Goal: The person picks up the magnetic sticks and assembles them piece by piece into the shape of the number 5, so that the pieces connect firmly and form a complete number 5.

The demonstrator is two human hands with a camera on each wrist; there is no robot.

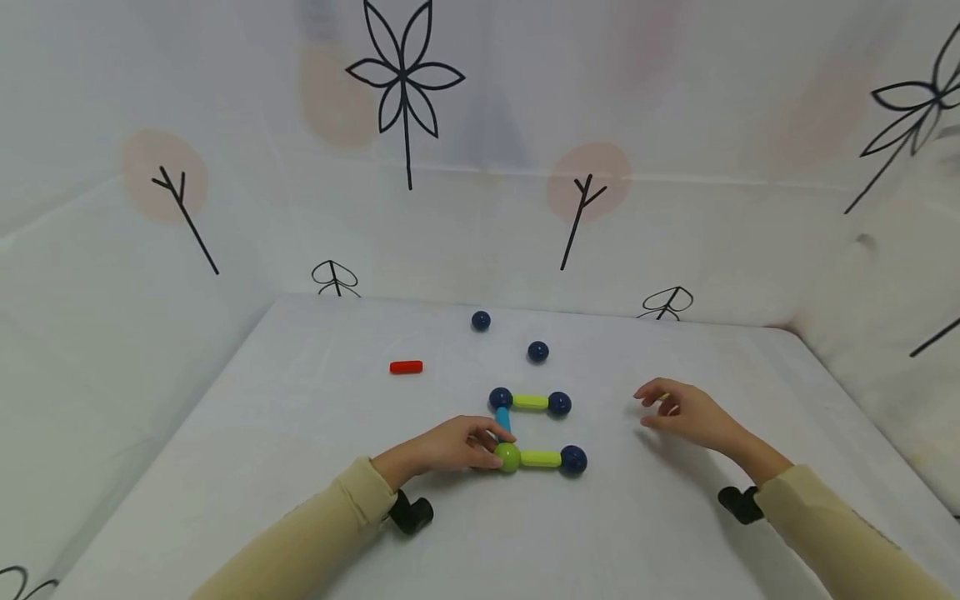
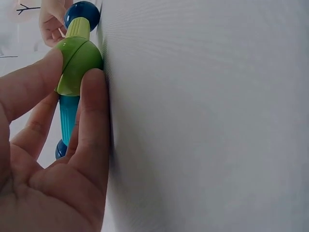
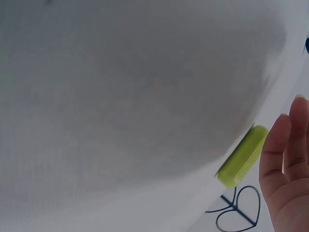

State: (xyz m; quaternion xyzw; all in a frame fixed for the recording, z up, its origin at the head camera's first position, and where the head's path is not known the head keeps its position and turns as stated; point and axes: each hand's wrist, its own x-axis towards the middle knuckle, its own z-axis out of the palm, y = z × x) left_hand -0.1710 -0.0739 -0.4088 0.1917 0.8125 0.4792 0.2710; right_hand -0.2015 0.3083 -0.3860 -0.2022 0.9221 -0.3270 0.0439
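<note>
My left hand (image 1: 459, 443) pinches a glossy green ball (image 1: 507, 457) between thumb and fingers, at a corner of a joined ball-and-rod piece. From that ball a yellow-green rod (image 1: 541, 459) runs right to a dark blue ball (image 1: 573, 461). A blue rod (image 1: 503, 421), partly behind the fingers, leads away to another dark blue ball (image 1: 501, 399). From there a second yellow-green rod (image 1: 530, 402) reaches a dark blue ball (image 1: 559, 404). My right hand (image 1: 693, 414) hovers at the right, fingers loosely bent, holding nothing visible. Beside its fingers the right wrist view shows a yellow-green rod (image 3: 243, 156).
Farther back on the white cloth (image 1: 330, 467) lie a short red rod (image 1: 407, 367) and two loose dark blue balls, one near (image 1: 537, 352) and one far (image 1: 481, 321). A white cloth with plant drawings rises behind and at the sides.
</note>
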